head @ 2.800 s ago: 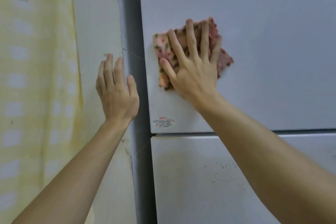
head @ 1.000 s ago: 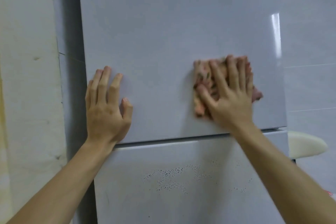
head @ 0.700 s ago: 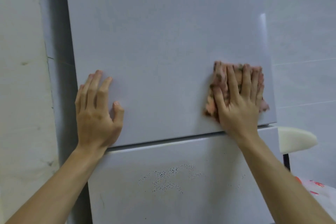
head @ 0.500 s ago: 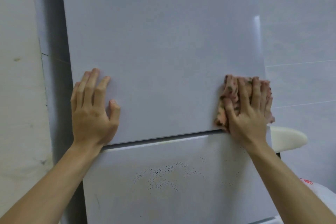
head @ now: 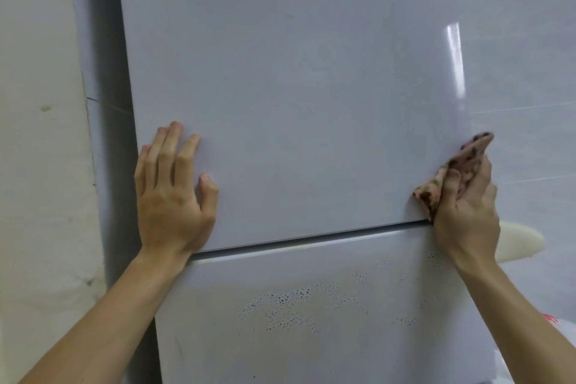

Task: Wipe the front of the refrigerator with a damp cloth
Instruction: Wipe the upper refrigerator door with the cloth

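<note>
Our right hand (head: pixel 467 209) comes to the end of its sweep. Half a second earlier it lies flat over the cloth (head: pixel 474 149) on the face of the upper door (head: pixel 296 87). Now it sits at that door's right edge, in the middle right of the frame, turned partly on its side. Its fingers (head: pixel 450 187) are curled round the bunched cloth, holding it against the corner just above the gap (head: pixel 311 238) between the two doors. One end of the cloth sticks up past the fingertips and another pokes out leftward onto the door face. We cannot tell whether it wraps round onto the door's side.

Our left hand (head: pixel 173 196) is where it was a second ago, at the lower left of the upper door. Its fingers are straight and slightly spread, the palm is pressed flat, and it holds nothing.

We judge that the pass along the bottom strip of the upper door is now done, from the left edge to the right. The lower door (head: pixel 311 349) fills the bottom of the frame, and its scatter of dark specks (head: pixel 290 301) looks untouched. The next stroke probably needs the cloth opened flat again, brought below the gap, and rubbed harder over those specks.
</note>
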Tool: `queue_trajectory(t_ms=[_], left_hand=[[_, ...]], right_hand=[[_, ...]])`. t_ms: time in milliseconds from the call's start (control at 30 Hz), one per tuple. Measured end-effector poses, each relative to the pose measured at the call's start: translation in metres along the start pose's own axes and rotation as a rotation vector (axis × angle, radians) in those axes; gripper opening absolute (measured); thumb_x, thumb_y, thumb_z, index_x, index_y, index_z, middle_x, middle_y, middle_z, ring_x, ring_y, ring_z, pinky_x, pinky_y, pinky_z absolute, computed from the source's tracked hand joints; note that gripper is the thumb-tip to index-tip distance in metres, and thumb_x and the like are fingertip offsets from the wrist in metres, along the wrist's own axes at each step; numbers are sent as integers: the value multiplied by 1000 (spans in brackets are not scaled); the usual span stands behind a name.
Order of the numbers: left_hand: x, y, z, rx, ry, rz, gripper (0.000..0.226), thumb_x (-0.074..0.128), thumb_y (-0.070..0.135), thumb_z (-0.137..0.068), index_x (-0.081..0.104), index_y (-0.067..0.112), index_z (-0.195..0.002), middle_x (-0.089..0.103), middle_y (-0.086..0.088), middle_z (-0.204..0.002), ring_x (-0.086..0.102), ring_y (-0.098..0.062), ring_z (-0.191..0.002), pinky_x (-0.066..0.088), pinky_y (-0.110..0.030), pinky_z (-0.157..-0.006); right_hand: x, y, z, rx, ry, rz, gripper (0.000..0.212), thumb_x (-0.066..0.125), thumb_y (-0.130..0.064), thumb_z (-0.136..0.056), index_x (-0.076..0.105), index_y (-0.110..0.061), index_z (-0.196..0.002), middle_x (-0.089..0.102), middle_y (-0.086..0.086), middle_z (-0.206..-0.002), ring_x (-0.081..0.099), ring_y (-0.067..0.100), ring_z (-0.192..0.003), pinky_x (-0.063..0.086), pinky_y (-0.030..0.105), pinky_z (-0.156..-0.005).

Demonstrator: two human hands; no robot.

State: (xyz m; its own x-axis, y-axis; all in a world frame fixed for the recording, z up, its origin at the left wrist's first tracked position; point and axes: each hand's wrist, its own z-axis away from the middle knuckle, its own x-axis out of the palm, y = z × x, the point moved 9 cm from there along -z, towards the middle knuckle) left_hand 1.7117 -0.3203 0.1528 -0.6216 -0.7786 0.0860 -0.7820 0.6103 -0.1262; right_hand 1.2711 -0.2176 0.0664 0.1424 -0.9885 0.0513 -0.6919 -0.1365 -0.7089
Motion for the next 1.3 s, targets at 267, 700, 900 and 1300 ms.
queue_trajectory(t_ms=[267,700,900,1300], left_hand=[[2,0,0,-12,-11,-1,57,45,22,-99,49,5,-153,38,-16,-166,30,-35,-157,17,-51,-131],[-24,-43,16,-118,-15,49,58,39,21,-99,46,5,-154,35,-14,-168,30,-34,-158,18,-47,-131],[-27,-65,28,-200,-43,76,58,35,22,-102,41,3,-157,34,-14,-168,31,-35,-156,22,-52,-128],[-35,-117,47,-250,-63,-119,61,39,22,-103,31,12,-163,22,-16,-173,17,-35,-161,14,-56,-130]], right_hand=[[11,-64,-49,-110,160,6,77,25,-58,-104,14,-16,-168,25,23,-167,31,46,-150,24,57,-123],[134,-240,205,-956,-117,96,65,52,-53,-102,40,-31,-162,23,16,-173,13,48,-160,13,60,-130],[131,-227,210,-1042,-207,116,62,47,-55,-107,33,-37,-164,18,3,-176,7,33,-164,12,55,-132],[32,-72,21,-122,54,122,73,23,-68,-101,10,-41,-167,-6,14,-176,-6,49,-160,-6,65,-127]])
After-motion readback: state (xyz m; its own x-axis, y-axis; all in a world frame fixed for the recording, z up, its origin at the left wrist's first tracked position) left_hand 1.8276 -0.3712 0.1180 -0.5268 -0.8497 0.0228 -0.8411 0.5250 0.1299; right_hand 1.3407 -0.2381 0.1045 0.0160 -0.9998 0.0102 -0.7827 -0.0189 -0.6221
